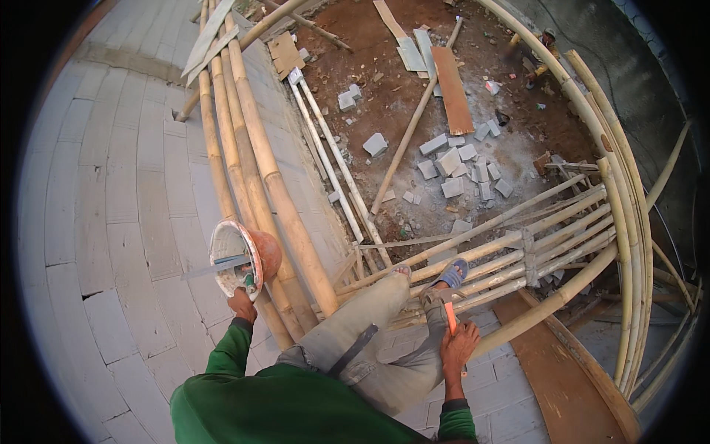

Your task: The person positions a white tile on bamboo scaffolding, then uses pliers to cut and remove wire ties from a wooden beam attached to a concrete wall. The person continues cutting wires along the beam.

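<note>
My left hand [242, 304] grips the near rim of an orange bucket [269, 256], tilted over the bamboo poles, its inside coated whitish. Inside it lie a flat metal blade [231, 264] that juts past the rim to the left and a small green item [250, 281]. My right hand [460, 342], above my right lower leg, is closed round a slim orange tool [450, 316]. Its orange end sticks out beyond the fingers; its exact kind is unclear. My blue sandal [452, 274] rests on a bamboo platform [510, 260].
Bamboo poles [274, 185] run along the grey block wall [133, 244]. Curved poles [625, 192] stand at the right, near a brown board [558, 370]. Far below, broken white blocks [451, 164] and planks [451, 89] lie on the soil. Another person [546, 55] is at the far right.
</note>
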A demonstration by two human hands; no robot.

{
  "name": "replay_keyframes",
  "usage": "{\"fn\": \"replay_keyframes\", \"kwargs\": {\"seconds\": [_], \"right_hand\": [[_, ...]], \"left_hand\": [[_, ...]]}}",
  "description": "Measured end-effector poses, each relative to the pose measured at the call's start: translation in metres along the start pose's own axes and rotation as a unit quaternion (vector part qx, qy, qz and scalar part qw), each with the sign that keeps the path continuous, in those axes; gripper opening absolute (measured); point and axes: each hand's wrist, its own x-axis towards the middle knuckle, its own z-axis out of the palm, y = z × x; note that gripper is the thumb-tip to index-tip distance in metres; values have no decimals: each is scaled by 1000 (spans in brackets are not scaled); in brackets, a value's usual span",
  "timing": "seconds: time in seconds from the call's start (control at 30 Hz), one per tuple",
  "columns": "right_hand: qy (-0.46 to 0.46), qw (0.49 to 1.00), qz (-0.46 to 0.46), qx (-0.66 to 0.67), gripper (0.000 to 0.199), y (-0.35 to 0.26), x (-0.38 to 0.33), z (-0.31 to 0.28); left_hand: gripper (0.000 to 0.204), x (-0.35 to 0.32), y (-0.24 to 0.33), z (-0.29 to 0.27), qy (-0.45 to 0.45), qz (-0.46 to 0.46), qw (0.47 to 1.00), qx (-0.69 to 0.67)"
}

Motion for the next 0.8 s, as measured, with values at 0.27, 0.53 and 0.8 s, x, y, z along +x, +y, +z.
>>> {"fn": "replay_keyframes", "kwargs": {"seconds": [0.27,0.53,0.8], "right_hand": [[97,995,28,11,22,-17,-22,19],[184,976,43,-112,20,-44,-32,30],[185,963,61,-184,24,-26,-50,40]], "left_hand": [[43,14,-15,15,-27,22,998,-54],[56,-15,-21,38,-20,75,991,-106],[70,-58,0,7,-219,-13,949,-227]]}}
